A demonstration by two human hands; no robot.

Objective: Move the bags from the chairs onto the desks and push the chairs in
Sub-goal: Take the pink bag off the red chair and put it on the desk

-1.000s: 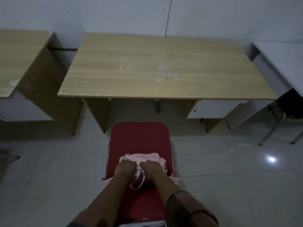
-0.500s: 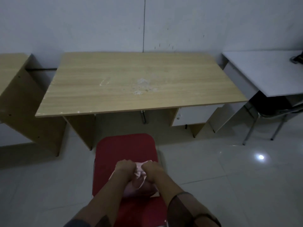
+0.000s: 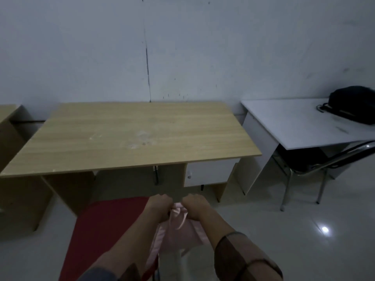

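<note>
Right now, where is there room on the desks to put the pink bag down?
The wooden desk ahead is bare from the wall to its front edge. The white desk is free at its near left part; a black bag crowds its far right corner.

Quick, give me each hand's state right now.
Left hand: fingers curled, gripping the top of the pink bag.
Right hand: fingers curled, gripping the same pink bag.

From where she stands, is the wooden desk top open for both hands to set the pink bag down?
Probably yes. Left hand and right hand grip the pink bag above the red chair; the wooden desk top just ahead shows nothing lying on it.
</note>
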